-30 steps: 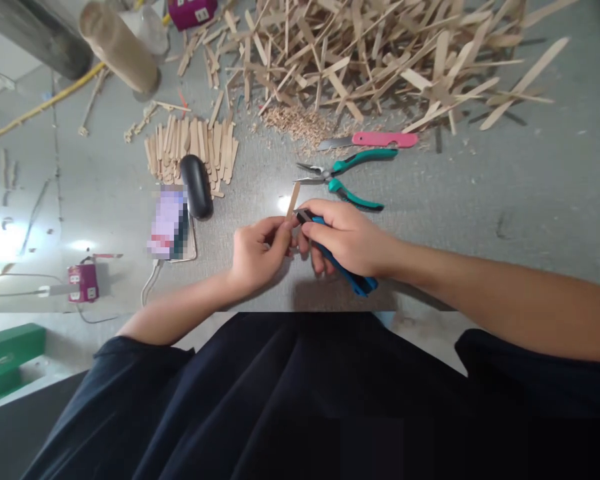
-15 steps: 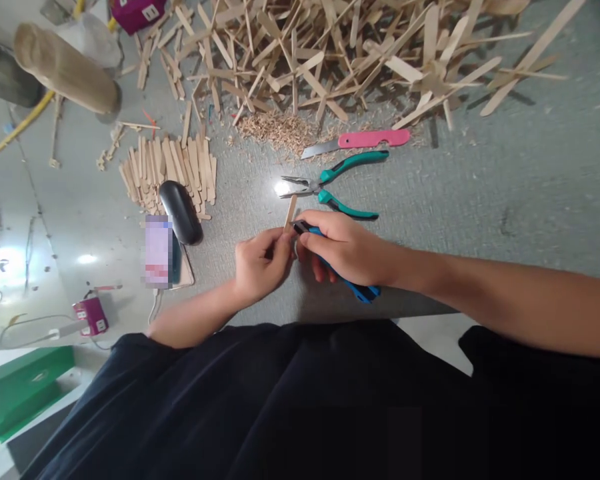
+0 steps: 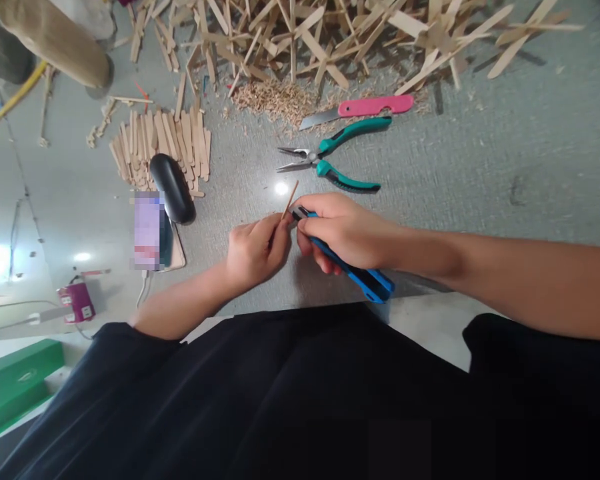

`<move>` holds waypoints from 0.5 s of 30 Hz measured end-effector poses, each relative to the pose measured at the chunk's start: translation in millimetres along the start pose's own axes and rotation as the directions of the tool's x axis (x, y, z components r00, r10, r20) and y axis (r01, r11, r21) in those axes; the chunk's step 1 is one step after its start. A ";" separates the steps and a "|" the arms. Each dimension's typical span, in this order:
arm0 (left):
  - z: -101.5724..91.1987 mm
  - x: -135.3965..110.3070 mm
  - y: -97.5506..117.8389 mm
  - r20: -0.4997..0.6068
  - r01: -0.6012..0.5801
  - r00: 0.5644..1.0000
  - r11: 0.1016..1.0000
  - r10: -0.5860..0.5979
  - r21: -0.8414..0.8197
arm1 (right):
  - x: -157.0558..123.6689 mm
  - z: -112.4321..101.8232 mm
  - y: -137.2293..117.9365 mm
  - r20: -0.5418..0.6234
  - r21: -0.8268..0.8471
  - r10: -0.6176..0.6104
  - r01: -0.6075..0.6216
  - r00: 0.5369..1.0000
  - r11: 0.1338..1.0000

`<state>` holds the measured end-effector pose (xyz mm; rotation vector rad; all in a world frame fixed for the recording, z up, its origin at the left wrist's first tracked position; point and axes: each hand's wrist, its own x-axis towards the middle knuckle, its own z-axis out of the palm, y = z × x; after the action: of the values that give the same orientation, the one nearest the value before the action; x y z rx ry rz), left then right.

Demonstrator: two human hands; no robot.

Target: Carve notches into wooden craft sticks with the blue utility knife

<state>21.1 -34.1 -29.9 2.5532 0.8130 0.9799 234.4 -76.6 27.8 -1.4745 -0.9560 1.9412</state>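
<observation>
Pinched in my left hand (image 3: 260, 247) is a thin wooden craft stick (image 3: 291, 197), turned edge-on, its free end pointing up and slightly right. My right hand (image 3: 343, 230) is wrapped round a blue and black utility knife (image 3: 367, 279). The knife's tip lies against or right beside the stick, close to my left fingertips; exact contact is hard to make out. Just beyond my hands lie needle-nose pliers (image 3: 325, 155) with green handles, jaws apart. Above them rests a knife with a pink handle (image 3: 375, 105) and its blade out.
Wood shavings (image 3: 275, 100) are heaped behind the pliers, with a large pile of loose craft sticks (image 3: 325, 47) further back. On the left, a row of shorter sticks (image 3: 165, 137) lies by a black oval case (image 3: 173, 189) and a phone (image 3: 149, 230) with a cable.
The craft stick has rotated from showing its flat face to its narrow edge. Both hands stay together, and the knife's rear end has swung a little to the right. The whole view has shifted slightly.
</observation>
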 end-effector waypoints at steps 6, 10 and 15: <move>-1.3 -2.2 -0.8 0.000 -0.101 0.995 0.993 0.101 0.058 | -4.3 -1.6 -5.6 0.022 0.032 0.003 -0.004 1.000 0.999; -3.3 -2.8 0.8 0.013 -0.099 0.995 0.993 0.099 0.064 | -1.0 -4.4 -6.8 0.075 0.044 0.027 -0.031 0.997 0.999; -5.5 -5.5 2.5 0.033 -0.049 0.998 0.999 0.048 0.005 | 2.6 -10.7 -4.2 0.170 0.051 0.050 -0.060 0.984 0.997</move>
<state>14.9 -39.1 -27.6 2.5988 0.7495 0.9479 243.9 -69.7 27.9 -1.3347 -0.9334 2.1430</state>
